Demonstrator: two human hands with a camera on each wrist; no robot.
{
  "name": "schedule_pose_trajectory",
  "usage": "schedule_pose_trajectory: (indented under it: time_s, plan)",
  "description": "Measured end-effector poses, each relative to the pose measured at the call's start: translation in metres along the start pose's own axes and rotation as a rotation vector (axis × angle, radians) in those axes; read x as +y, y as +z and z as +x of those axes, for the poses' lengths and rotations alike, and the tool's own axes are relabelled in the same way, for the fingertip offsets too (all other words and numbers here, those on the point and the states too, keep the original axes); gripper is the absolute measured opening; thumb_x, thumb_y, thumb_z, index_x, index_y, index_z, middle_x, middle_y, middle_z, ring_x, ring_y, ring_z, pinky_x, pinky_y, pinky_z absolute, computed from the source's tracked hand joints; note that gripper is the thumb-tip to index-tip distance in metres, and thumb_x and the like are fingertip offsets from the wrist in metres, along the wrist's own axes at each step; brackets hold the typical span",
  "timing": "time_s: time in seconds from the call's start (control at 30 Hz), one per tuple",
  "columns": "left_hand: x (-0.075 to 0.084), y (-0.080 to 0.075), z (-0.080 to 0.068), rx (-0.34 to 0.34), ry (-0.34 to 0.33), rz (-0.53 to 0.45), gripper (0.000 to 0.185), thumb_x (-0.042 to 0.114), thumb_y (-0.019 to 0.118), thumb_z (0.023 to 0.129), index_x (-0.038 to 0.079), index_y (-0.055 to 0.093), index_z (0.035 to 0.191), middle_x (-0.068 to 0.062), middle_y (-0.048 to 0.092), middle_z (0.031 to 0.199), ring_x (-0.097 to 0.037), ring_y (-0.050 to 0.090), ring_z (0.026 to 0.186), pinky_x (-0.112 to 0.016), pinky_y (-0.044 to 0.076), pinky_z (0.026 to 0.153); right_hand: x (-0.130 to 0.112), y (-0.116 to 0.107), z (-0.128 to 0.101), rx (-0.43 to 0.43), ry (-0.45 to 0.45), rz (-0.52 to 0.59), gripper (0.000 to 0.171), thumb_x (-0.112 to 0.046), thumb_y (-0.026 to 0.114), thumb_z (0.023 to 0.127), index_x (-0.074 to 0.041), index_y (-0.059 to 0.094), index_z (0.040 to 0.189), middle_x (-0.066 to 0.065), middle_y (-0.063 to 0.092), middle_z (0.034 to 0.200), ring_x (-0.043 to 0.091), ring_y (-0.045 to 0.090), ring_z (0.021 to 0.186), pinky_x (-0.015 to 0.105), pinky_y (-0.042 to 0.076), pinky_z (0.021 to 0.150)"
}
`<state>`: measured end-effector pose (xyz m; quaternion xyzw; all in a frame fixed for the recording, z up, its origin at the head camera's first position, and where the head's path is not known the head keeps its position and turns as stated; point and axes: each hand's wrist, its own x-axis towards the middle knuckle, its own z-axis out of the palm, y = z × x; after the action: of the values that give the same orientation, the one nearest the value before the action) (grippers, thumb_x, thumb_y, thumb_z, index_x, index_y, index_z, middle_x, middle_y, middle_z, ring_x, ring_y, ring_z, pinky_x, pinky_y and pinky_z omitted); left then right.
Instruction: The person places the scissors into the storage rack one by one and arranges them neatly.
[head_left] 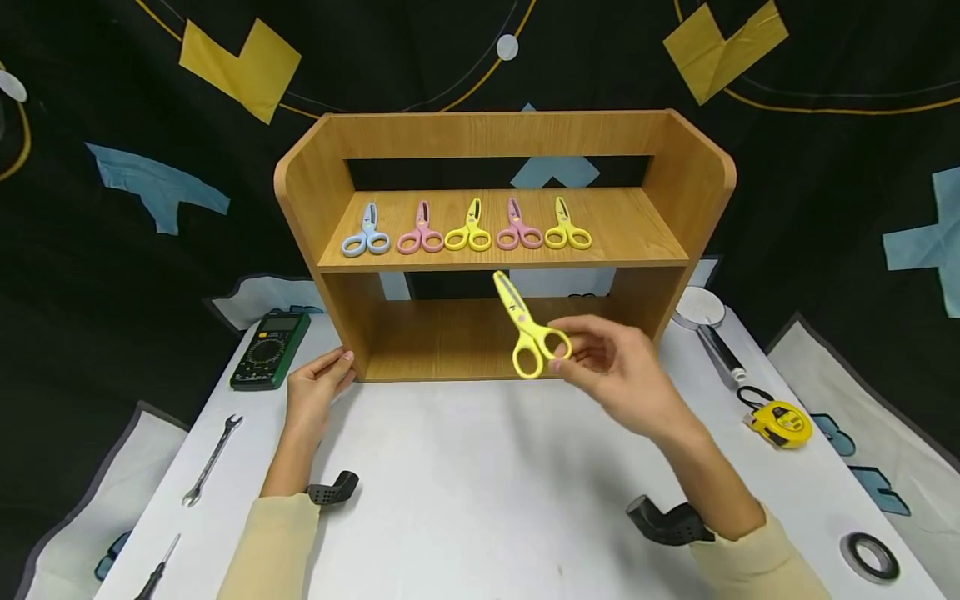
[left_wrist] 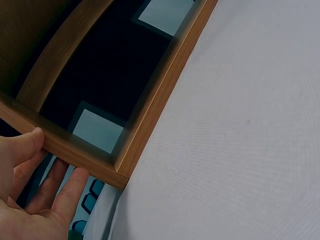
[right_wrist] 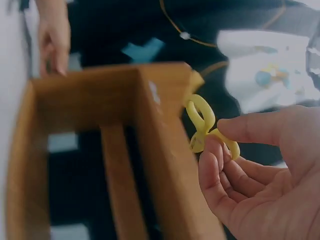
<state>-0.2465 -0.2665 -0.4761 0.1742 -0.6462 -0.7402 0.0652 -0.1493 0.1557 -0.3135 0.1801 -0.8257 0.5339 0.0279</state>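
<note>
At lower left of the head view, a wrench (head_left: 212, 460) and a screwdriver (head_left: 157, 572) lie on the white table (head_left: 465, 492), with a green multimeter (head_left: 270, 348) just above them. Beside it, the left hand (head_left: 318, 390) rests with relaxed, straight fingers against the lower left corner of the wooden shelf unit (head_left: 502, 242), thumb touching the frame, as the left wrist view confirms. On the upper shelf, 5 small scissors sit in a row: blue scissors (head_left: 367, 234), pink scissors (head_left: 421, 232), yellow scissors (head_left: 469, 231), a second pink pair (head_left: 517, 230) and a second yellow pair (head_left: 566, 229). At centre frame, the right hand (head_left: 618, 375) pinches the handle loop of a sixth, the held yellow scissors (head_left: 527, 331), between thumb and fingertips, in the air in front of the lower shelf opening. Their long axis runs diagonally, closed blades pointing to the upper left of the frame toward the shelf edge, handles to the lower right. The grip is light and takes only 1 loop, so the pair could swing or slip, or the tip could catch the shelf's front edge. At right lie a magnifier (head_left: 705, 312), a yellow tape measure (head_left: 782, 421) and a roll of black tape (head_left: 868, 557).
</note>
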Motion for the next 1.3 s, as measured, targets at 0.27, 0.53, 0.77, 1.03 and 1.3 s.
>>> schedule_pose_trajectory:
  time_s: [0.27,0.53,0.77,1.03,1.3]
  plan:
    - [0.001,0.002,0.001,0.016,-0.015,0.021,0.057,0.026,0.081,0.090,0.007,0.063,0.141,-0.005,0.064,0.136,-0.007,0.069,0.109,-0.020,0.059,0.094,-0.012,-0.074,0.037,0.169,0.104,-0.094,0.045,-0.021,0.070,0.100,-0.011,0.058,0.142,0.004,0.065,0.108,0.018,0.061,0.095,0.012,0.057,0.080]
    - [0.002,0.000,0.001,0.022,-0.018,0.018,0.056,0.024,0.080,0.091,0.006,0.063,0.141,-0.004,0.065,0.133,-0.008,0.068,0.109,-0.021,0.059,0.095,0.003,-0.103,0.083,0.258,0.201,-0.210,0.047,-0.021,0.066,0.103,-0.008,0.055,0.147,0.004,0.064,0.110,0.014,0.057,0.093,0.009,0.055,0.072]
    - [0.001,-0.002,0.001,0.012,-0.003,-0.001,0.059,0.023,0.081,0.090,0.004,0.061,0.142,0.002,0.066,0.125,-0.006,0.069,0.105,-0.020,0.060,0.093,0.008,-0.104,0.103,0.261,0.232,-0.326,0.048,-0.021,0.065,0.103,-0.005,0.055,0.147,0.008,0.056,0.108,0.018,0.050,0.098,0.016,0.048,0.066]
    - [-0.001,-0.002,0.001,0.006,-0.008,-0.010,0.057,0.021,0.081,0.090,0.002,0.061,0.141,0.004,0.068,0.119,-0.005,0.070,0.102,-0.021,0.060,0.094,0.014,-0.112,0.107,0.184,0.308,-0.372,0.053,-0.031,0.060,0.105,-0.004,0.051,0.150,0.017,0.052,0.122,0.028,0.046,0.111,0.030,0.048,0.077]
    - [-0.001,0.001,0.000,-0.001,0.014,0.022,0.057,0.024,0.079,0.093,0.002,0.061,0.142,-0.010,0.062,0.139,-0.007,0.071,0.106,-0.022,0.059,0.096,0.013,-0.113,0.109,0.116,0.324,-0.443,0.056,-0.032,0.059,0.105,-0.001,0.050,0.150,0.026,0.049,0.143,0.038,0.044,0.124,0.050,0.051,0.097]
